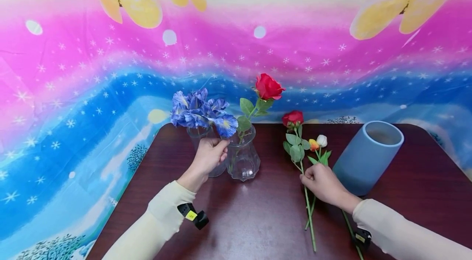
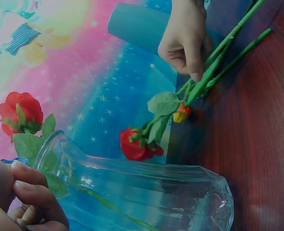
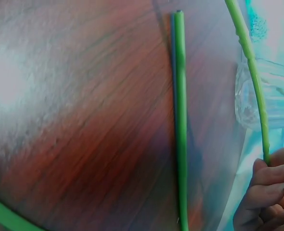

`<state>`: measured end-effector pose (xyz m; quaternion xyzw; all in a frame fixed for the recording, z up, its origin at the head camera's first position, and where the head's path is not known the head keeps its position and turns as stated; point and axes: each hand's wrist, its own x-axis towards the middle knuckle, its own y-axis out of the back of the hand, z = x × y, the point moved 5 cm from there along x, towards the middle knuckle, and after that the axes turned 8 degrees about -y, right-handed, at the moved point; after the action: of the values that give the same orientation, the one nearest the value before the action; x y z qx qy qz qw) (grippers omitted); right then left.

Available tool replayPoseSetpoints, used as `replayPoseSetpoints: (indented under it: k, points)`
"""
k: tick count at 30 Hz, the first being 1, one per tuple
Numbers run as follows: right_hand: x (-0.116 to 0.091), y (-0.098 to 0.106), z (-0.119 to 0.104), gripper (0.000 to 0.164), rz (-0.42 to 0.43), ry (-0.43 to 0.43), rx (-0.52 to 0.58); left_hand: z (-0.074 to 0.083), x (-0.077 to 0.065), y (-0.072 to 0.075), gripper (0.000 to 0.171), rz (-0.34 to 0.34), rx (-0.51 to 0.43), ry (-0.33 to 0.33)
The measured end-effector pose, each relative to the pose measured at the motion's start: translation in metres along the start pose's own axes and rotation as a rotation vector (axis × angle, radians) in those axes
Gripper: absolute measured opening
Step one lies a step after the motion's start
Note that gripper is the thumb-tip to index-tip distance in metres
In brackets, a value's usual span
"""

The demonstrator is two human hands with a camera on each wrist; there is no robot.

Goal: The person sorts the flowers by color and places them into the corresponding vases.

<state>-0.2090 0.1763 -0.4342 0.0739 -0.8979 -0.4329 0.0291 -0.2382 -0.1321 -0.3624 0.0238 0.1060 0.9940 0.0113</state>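
My left hand [image 1: 211, 153] pinches a bunch of blue irises [image 1: 199, 110] just below the blooms, at the mouth of a clear glass vase [image 1: 218, 170]; the stems are mostly hidden behind the hand. Right beside it stands a faceted glass vase [image 1: 244, 163] holding one upright red rose [image 1: 269, 87]. With thumb and fingertips, my right hand [image 1: 324, 182] grips the green stem [image 3: 255, 82] of a second red rose [image 1: 293, 118]. Close to that hand lie an orange-yellow tulip [image 1: 314, 145] and a white tulip [image 1: 322, 141].
A tall blue-grey vase [image 1: 365, 161] stands at the right, behind my right hand. Another green stem [image 1: 348, 227] runs under the right wrist toward the front of the dark wooden table [image 1: 250, 227]. A colourful printed cloth [image 1: 221, 55] hangs behind the table.
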Motion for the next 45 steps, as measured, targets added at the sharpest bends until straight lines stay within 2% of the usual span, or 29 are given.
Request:
replayPoseSetpoints:
  k: [12, 17, 31, 35, 45]
  points:
    - [-0.007, 0.007, -0.015, 0.047, 0.206, 0.049, 0.052, -0.001, 0.001, 0.0, 0.034, 0.001, 0.012, 0.011]
    - [-0.01, 0.009, -0.02, 0.043, 0.263, 0.047, 0.103, 0.0, 0.001, 0.0, 0.034, 0.005, 0.016, 0.009]
    - [-0.014, 0.019, -0.033, 0.036, 0.432, 0.129, 0.211, 0.002, 0.0, 0.001, 0.033, 0.0, 0.006, 0.008]
    - [-0.014, 0.025, -0.037, 0.034, 0.473, 0.143, 0.265, 0.002, 0.0, 0.0, 0.032, -0.002, 0.005, 0.009]
    - [-0.01, 0.048, -0.048, 0.024, 0.641, 0.178, 0.456, 0.002, 0.001, 0.001, 0.031, -0.006, 0.007, 0.006]
